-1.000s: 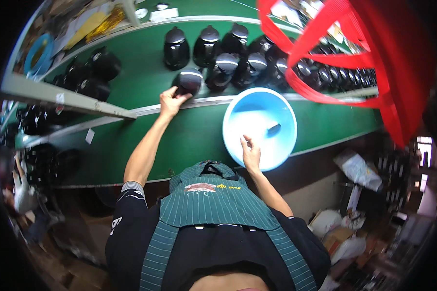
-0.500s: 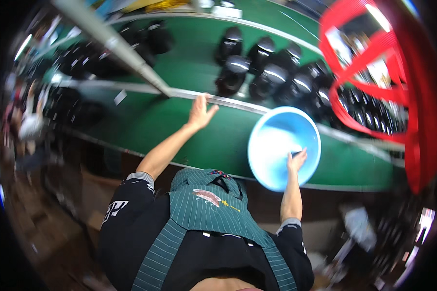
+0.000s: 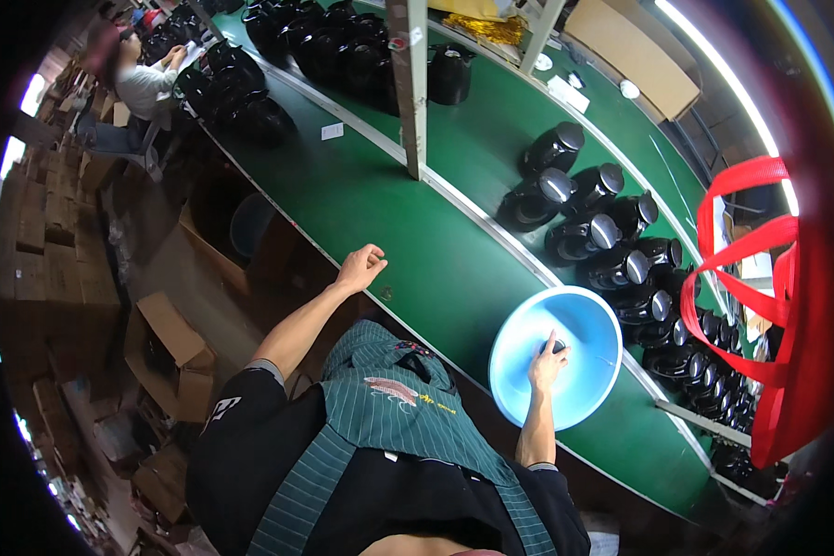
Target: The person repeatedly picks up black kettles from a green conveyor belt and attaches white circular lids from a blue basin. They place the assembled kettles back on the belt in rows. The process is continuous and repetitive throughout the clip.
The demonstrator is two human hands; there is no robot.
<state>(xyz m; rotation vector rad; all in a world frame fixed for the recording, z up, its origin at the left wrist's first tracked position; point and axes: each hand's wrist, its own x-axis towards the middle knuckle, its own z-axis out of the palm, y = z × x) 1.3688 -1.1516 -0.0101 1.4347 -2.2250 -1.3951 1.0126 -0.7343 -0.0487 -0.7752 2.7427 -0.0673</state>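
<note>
A light-blue plastic basin [image 3: 511,371] rests tilted on the right part of the green bench. Inside it, my right hand [image 3: 545,369] has its fingers around a small dark round piece [image 3: 556,347], partly covered by them. The piece's exact kind does not show. My left hand [image 3: 360,269] hovers by the bench's near edge, its fingers loosely curled in and nothing visible between them. Beyond the basin stand several glossy black kettle-like vessels [image 3: 584,235], nearest to my right hand.
A metal rail [image 3: 473,211] runs along the green bench [image 3: 417,259], with an upright post [image 3: 412,93] rising from it. Red straps [image 3: 774,371] hang at the right. More black vessels [image 3: 343,46] stand far left, near a seated person [image 3: 139,88]. An opened carton [image 3: 171,352] lies on the floor.
My view has swung, showing more of the bench's left side. My left hand has come away from the rail toward the near edge, its fingers curling in. My right hand stays in the basin.
</note>
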